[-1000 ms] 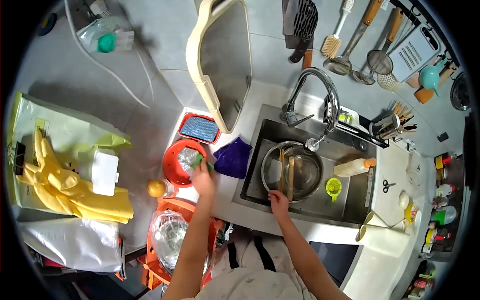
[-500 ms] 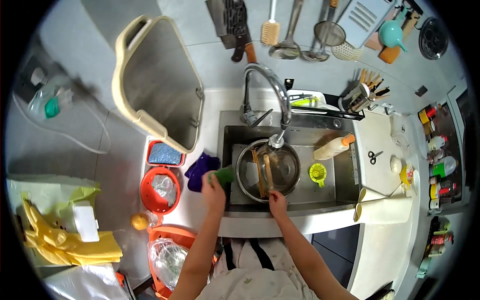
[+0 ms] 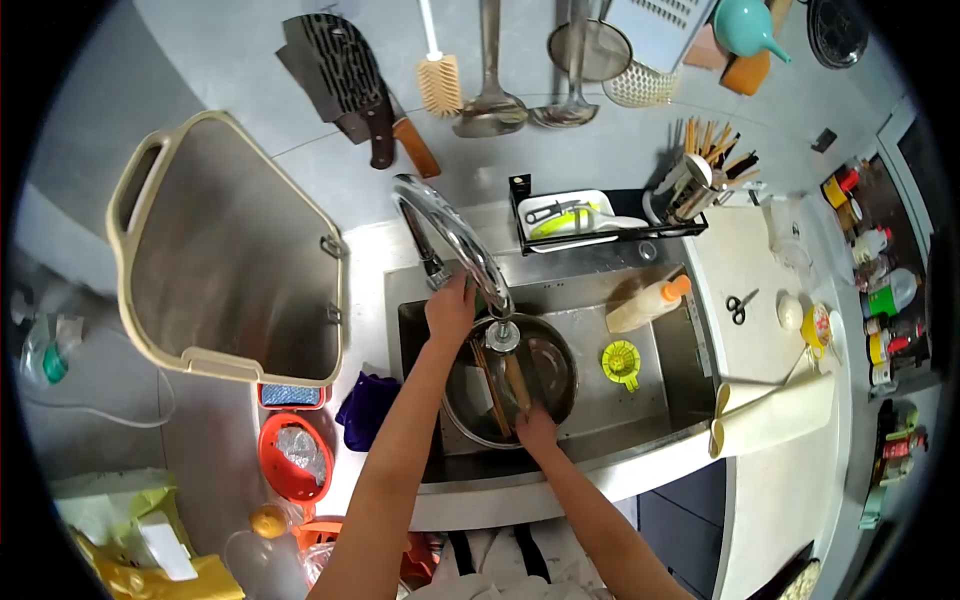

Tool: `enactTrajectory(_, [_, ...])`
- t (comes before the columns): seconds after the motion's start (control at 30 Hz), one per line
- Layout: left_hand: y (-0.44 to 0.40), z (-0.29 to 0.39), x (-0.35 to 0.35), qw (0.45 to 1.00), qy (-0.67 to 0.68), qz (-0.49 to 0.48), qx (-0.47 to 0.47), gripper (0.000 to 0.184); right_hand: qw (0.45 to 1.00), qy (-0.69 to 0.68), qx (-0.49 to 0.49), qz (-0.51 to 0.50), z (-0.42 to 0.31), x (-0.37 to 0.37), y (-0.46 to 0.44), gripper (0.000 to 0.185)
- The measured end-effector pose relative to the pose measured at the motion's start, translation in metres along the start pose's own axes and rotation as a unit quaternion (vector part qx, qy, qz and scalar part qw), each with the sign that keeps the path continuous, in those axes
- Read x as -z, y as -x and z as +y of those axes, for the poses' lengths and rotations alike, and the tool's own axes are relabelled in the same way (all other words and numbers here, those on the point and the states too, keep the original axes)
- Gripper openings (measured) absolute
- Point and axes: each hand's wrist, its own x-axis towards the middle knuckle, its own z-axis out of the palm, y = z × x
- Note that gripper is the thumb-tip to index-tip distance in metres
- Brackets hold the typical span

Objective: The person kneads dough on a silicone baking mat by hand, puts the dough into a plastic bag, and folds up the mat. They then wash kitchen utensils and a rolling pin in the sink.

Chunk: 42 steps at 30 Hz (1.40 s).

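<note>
My left hand (image 3: 452, 308) is at the base of the chrome faucet (image 3: 455, 235), its fingers by the lever, which they largely hide. A dark green edge of a scouring pad (image 3: 479, 300) shows beside those closed fingers. Below the spout, a round steel bowl (image 3: 567, 400) stands in the sink (image 3: 655, 395). Over the bowl's near rim, my right hand (image 3: 537, 428) grips the lower end of a flat wooden stick (image 3: 517, 383). Thin wooden chopsticks (image 3: 490, 388) lean in the bowl just left of it.
An orange-capped bottle (image 3: 640, 308) and a yellow-green strainer (image 3: 621, 362) are in the sink's right part. A purple cloth (image 3: 368, 410) lies left of the sink. Behind it leans a large cream-rimmed cutting board (image 3: 235, 250). Scissors (image 3: 741, 306) rest on the right counter.
My left hand has gone from beside the purple cloth up and right to the faucet base. My right hand still grips the wooden stick at the bowl. The camera view has shifted.
</note>
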Motion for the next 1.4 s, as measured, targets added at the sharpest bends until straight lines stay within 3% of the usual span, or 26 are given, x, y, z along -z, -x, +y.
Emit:
enactTrajectory(0.03, [-0.003,0.000,0.004,0.996,-0.040,-0.071,0.021,0.030,0.999,-0.041,0.006,0.010,-0.004,0.007,0.008,0.049])
enactTrajectory(0.07, [-0.001,-0.015,-0.011,0.999,-0.003,0.005,-0.050,0.028,0.996,-0.082,0.015,0.023,-0.006,0.010,0.012,0.053])
enactTrajectory(0.17, [0.008,-0.012,-0.008,0.999,0.006,0.018,-0.044,0.026,0.978,-0.197,0.047,0.056,0.001,0.002,0.019,0.053])
enactTrajectory(0.27, [0.018,-0.018,-0.007,0.998,-0.014,-0.012,-0.058,0.028,0.958,-0.271,0.016,0.097,-0.001,-0.013,0.023,0.039])
enactTrajectory(0.3, [0.021,-0.019,-0.004,0.997,-0.019,-0.010,-0.072,0.028,0.960,-0.270,0.017,0.073,-0.007,-0.010,0.024,0.045])
enactTrajectory(0.4, [0.036,-0.011,-0.003,0.982,0.032,0.138,-0.122,0.030,0.962,-0.272,0.011,0.026,-0.012,-0.004,0.027,0.054])
enactTrajectory(0.5, [0.092,-0.015,-0.033,0.981,0.088,0.172,0.021,0.032,0.970,-0.241,0.001,0.037,-0.007,-0.009,0.028,0.049])
enactTrajectory(0.53, [0.117,-0.013,-0.043,0.936,0.280,0.017,0.214,0.034,0.978,-0.205,0.005,0.047,-0.013,-0.004,0.032,0.046])
enactTrajectory(0.6, [0.157,-0.004,-0.069,0.776,0.454,-0.149,0.411,0.040,0.990,-0.116,0.023,0.083,-0.019,-0.001,0.043,0.042])
enactTrajectory(0.67, [0.167,0.002,-0.088,0.762,0.461,-0.158,0.426,0.045,0.989,-0.011,0.053,0.135,-0.023,-0.003,0.051,0.039])
enactTrajectory(0.77, [0.165,0.008,-0.106,0.783,0.447,-0.158,0.402,0.049,0.996,0.030,0.034,0.077,-0.028,0.000,0.063,0.041])
enactTrajectory(0.87, [0.157,0.008,-0.121,0.790,0.455,-0.178,0.370,0.056,0.998,-0.028,0.011,0.054,-0.024,0.006,0.062,0.041])
enactTrajectory(0.97, [0.140,-0.001,-0.129,0.695,0.518,-0.204,0.455,0.047,0.973,-0.158,0.124,0.111,-0.002,0.002,0.053,0.037])
enactTrajectory(1.0, [0.139,-0.003,-0.136,0.658,0.560,-0.162,0.477,0.030,0.963,-0.261,0.056,0.036,-0.004,0.009,0.054,0.035])
enactTrajectory(1.03, [0.137,-0.006,-0.142,0.619,0.593,-0.159,0.490,0.026,0.933,-0.358,-0.013,-0.038,-0.006,0.017,0.055,0.034])
enactTrajectory(1.1, [0.124,-0.011,-0.146,0.533,0.659,-0.152,0.509,0.019,0.840,-0.512,-0.108,-0.141,-0.014,0.036,0.055,0.031])
enactTrajectory(1.13, [0.119,-0.011,-0.130,0.494,0.724,-0.156,0.455,0.018,0.789,-0.574,-0.139,-0.171,-0.018,0.045,0.058,0.029])
enactTrajectory(1.17, [0.109,-0.006,-0.117,0.462,0.720,-0.108,0.507,0.020,0.731,-0.631,-0.165,-0.198,-0.020,0.051,0.058,0.028])
enactTrajectory(1.27, [0.118,-0.014,-0.133,0.540,0.710,-0.135,0.431,0.019,0.748,-0.606,-0.174,-0.209,-0.018,0.048,0.048,0.030])
enactTrajectory(1.33, [0.131,-0.026,-0.155,0.591,0.693,-0.146,0.386,0.031,0.898,-0.434,0.004,-0.068,-0.009,0.024,0.032,0.029])
enactTrajectory(1.37, [0.144,-0.021,-0.162,0.656,0.636,-0.123,0.387,0.031,0.940,-0.329,0.091,0.006,-0.003,0.012,0.028,0.030])
enactTrajectory(1.4, [0.157,-0.007,-0.165,0.717,0.573,-0.099,0.384,0.030,0.966,-0.239,0.092,0.042,-0.004,0.009,0.027,0.031])
